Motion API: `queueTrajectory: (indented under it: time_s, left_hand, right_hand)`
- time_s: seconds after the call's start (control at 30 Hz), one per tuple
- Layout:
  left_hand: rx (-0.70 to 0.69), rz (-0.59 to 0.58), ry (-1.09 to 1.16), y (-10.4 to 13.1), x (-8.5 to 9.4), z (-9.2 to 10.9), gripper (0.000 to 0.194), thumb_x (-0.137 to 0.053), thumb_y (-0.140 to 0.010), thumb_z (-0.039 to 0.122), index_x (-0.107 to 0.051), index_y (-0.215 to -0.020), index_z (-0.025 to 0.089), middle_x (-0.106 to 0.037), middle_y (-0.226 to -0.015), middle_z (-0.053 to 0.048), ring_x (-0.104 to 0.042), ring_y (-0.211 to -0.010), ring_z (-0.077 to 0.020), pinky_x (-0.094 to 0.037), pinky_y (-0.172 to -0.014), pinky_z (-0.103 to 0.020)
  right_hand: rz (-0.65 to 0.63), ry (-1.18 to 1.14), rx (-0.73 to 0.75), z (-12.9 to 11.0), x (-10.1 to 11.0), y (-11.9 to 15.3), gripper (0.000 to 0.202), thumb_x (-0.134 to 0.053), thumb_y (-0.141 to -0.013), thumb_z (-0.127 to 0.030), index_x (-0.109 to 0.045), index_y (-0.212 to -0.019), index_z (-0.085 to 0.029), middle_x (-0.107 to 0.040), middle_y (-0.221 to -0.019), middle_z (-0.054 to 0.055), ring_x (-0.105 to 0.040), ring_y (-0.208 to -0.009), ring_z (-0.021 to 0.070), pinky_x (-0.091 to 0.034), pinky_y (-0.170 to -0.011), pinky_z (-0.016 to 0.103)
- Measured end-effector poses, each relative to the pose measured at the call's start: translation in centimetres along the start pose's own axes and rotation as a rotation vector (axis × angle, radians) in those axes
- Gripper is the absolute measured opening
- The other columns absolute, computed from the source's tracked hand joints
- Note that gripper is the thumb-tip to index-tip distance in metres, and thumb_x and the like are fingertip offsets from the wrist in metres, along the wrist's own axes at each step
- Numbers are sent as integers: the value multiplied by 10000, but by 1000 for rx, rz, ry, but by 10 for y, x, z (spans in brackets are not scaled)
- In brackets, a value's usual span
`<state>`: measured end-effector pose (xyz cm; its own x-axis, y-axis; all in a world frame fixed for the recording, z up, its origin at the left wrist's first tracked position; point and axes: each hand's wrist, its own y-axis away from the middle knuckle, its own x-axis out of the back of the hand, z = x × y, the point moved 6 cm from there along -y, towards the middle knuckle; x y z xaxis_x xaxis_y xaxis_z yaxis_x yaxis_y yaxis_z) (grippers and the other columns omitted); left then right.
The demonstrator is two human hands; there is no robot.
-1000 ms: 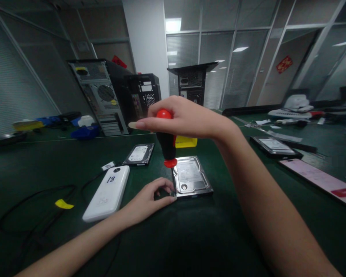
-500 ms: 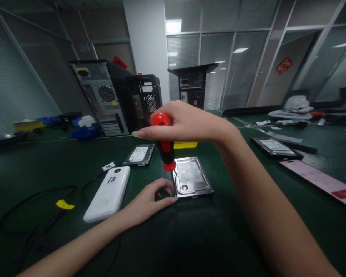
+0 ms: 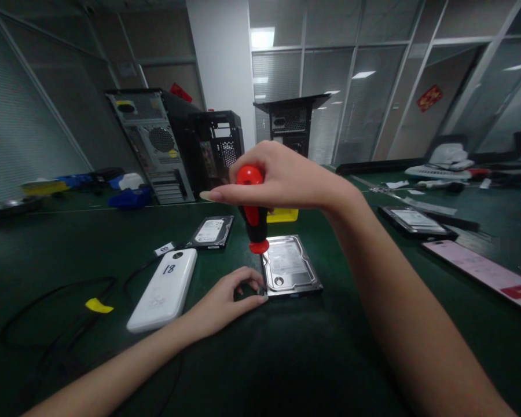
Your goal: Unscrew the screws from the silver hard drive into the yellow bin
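Observation:
A hard drive (image 3: 289, 263) lies flat on the green table, its silver cover facing up. My left hand (image 3: 232, 292) rests at its near left corner, thumb and curled fingers closed on that edge. Above the drive's left side, my right hand (image 3: 282, 176) is wrapped round the handle of a red and black screwdriver (image 3: 257, 229), thumb stretched out to the left. The screwdriver points down, nearly upright. Its thin shaft is hard to make out, and I cannot tell whether the tip touches the drive.
A white power bank (image 3: 165, 292) marked 18 and a second hard drive (image 3: 212, 231) lie to the left. On the right are another drive (image 3: 414, 223) and a pink-screened phone (image 3: 481, 269). Computer cases (image 3: 162, 145) stand at the back. A yellow object (image 3: 283, 215) sits behind the drive.
My right hand and the screwdriver handle have shifted slightly right and up, and the handle stands a little differently. My left hand and the hard drive hold their place.

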<state>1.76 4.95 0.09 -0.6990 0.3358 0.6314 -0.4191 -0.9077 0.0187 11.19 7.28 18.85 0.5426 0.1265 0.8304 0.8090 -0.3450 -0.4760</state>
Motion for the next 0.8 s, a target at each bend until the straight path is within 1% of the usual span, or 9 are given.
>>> queueTrajectory:
  time_s: [0.13, 0.23, 0.33, 0.43, 0.5, 0.6, 0.67, 0.73, 0.8]
  left_hand:
    - [-4, 7, -7, 0, 0, 1, 214, -587, -854, 353, -594, -999, 196, -606, -1032, -27, -557, -963, -208, -428, -805, -302]
    - [-14, 6, -4, -1, 0, 2, 204, -586, -854, 355, -591, -983, 197, -606, -1036, -25, -558, -969, -205, -427, -818, -303]
    - [-17, 5, -4, -1, 0, 0, 204, -585, -854, 353, -592, -987, 198, -607, -1032, -22, -558, -963, -204, -426, -809, -301]
    - [-24, 5, 2, -1, 1, -1, 203, -591, -853, 346, -595, -993, 199, -606, -1015, -19, -560, -947, -198, -426, -808, -298]
    - [-33, 3, 11, 0, 0, 0, 204, -592, -854, 343, -598, -1002, 202, -604, -1026, -20, -559, -968, -201, -424, -828, -302]
    - [-33, 3, 9, 0, 0, 1, 216, -590, -852, 346, -603, -1012, 201, -606, -1049, -28, -556, -993, -211, -427, -831, -306]
    - [-38, 5, 6, 0, 0, 1, 221, -589, -850, 349, -606, -1012, 199, -610, -1051, -33, -557, -985, -211, -429, -829, -305]
    - [-48, 7, 5, 0, 0, 1, 219, -588, -849, 349, -607, -1008, 199, -613, -1051, -35, -557, -976, -206, -430, -829, -303]
    - [-49, 8, 6, 0, 0, 1, 214, -589, -847, 343, -606, -1007, 201, -612, -1055, -36, -556, -983, -206, -430, -837, -306]
  right_hand:
    - [-20, -22, -36, 2, 1, 1, 438, -516, -863, -499, -510, -627, -130, -395, -544, -50, -349, -500, 44, -260, -473, 203]
    - [-44, -33, -56, 5, 1, 3, 365, -544, -857, -448, -554, -699, -120, -460, -575, -39, -395, -515, 55, -299, -481, 203]
    - [-74, -52, -62, 8, 3, 5, 330, -585, -827, -436, -595, -796, -108, -549, -675, -9, -475, -585, 75, -361, -519, 208]
    - [-67, -59, -56, 11, 10, 9, 316, -590, -825, -419, -620, -804, -105, -568, -702, 0, -498, -615, 78, -377, -527, 204]
    - [34, -70, -68, 13, 20, 12, 315, -576, -835, -412, -621, -761, -108, -549, -659, -12, -485, -584, 66, -370, -504, 196]
    - [267, -110, -97, 18, 41, 19, 320, -541, -856, -413, -618, -752, -120, -534, -631, -29, -472, -520, 44, -360, -454, 185]
    - [383, -161, -130, 25, 52, 25, 315, -517, -868, -419, -617, -763, -139, -519, -597, -38, -456, -467, 36, -338, -410, 185]
    - [497, -252, -196, 41, 61, 31, 322, -528, -855, -444, -608, -726, -161, -477, -534, -43, -424, -421, 40, -308, -371, 190]
    - [546, -286, -262, 62, 67, 38, 391, -455, -882, -490, -585, -705, -166, -432, -520, -36, -401, -416, 54, -300, -359, 193]
